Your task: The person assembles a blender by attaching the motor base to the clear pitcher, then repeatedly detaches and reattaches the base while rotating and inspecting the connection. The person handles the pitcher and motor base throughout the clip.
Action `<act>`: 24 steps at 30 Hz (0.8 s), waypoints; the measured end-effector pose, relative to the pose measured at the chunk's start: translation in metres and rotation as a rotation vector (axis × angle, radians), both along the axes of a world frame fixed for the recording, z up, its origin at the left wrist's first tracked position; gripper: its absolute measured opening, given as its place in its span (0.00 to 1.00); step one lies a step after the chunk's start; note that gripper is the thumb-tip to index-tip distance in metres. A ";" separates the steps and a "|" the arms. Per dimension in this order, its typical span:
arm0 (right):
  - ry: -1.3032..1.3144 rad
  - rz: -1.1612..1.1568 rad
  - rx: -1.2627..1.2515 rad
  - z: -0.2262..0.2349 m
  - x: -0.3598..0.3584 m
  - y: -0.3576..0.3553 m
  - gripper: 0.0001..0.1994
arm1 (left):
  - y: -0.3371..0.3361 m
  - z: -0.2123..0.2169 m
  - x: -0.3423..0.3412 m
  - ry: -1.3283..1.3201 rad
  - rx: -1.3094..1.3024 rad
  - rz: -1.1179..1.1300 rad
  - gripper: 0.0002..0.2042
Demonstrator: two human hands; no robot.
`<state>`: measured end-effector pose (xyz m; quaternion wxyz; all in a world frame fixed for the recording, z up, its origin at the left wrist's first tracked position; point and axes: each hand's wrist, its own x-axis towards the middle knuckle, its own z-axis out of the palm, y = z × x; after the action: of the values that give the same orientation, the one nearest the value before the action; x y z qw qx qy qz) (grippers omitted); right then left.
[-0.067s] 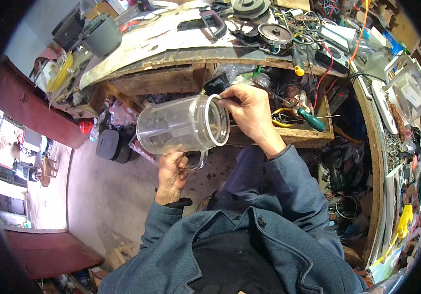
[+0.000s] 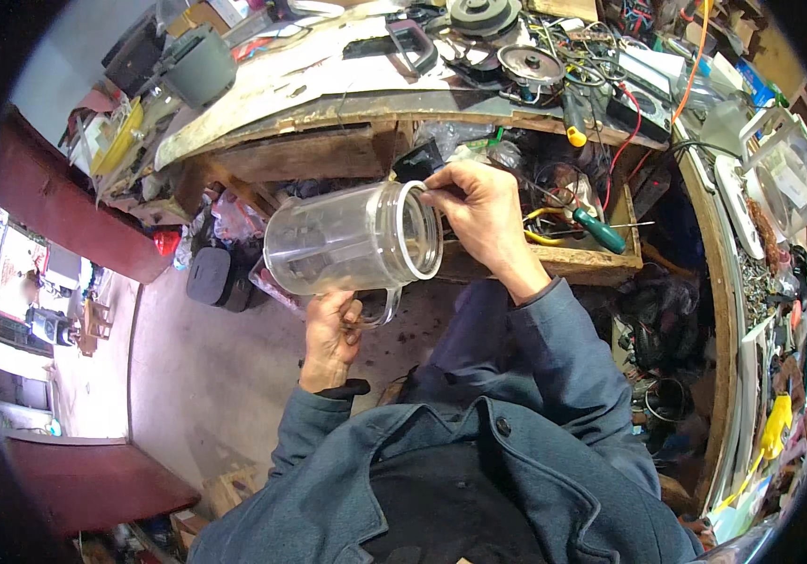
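A clear blender jug (image 2: 328, 240) lies on its side in the air in front of me, its mouth turned to the right. My left hand (image 2: 332, 334) is closed around its handle (image 2: 386, 310) from below. A pale white ring (image 2: 409, 261) sits around the mouth of the jug. Thumb and fingers of my right hand (image 2: 480, 214) pinch the upper edge of this ring. Whether the ring is loose from the rim I cannot tell.
Ahead stands a cluttered workbench (image 2: 281, 103) with a grey pot-like container (image 2: 198, 68) and a metal disc part (image 2: 530, 64). An open wooden drawer (image 2: 572, 268) holds a green-handled screwdriver (image 2: 599, 230). A black box-shaped object (image 2: 215, 277) lies on the floor.
Both hands and the jug have shifted very slightly to the right. The grips stay the same.
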<state>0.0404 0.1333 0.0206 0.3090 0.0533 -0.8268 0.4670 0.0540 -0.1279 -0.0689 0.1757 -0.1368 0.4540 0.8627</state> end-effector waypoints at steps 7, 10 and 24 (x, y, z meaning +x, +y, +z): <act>0.033 -0.007 -0.002 0.007 0.008 -0.005 0.07 | -0.001 0.001 0.001 -0.035 -0.016 0.008 0.08; -0.149 0.256 -0.355 0.023 0.033 -0.013 0.09 | 0.003 0.006 0.002 -0.061 -0.014 -0.007 0.06; -0.170 0.371 0.057 0.040 0.049 -0.010 0.07 | 0.004 0.007 0.004 -0.028 0.011 -0.012 0.04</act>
<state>0.0892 0.1232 0.0604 0.1450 0.1737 -0.8389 0.4951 0.0579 -0.1244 -0.0618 0.1879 -0.1454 0.4475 0.8621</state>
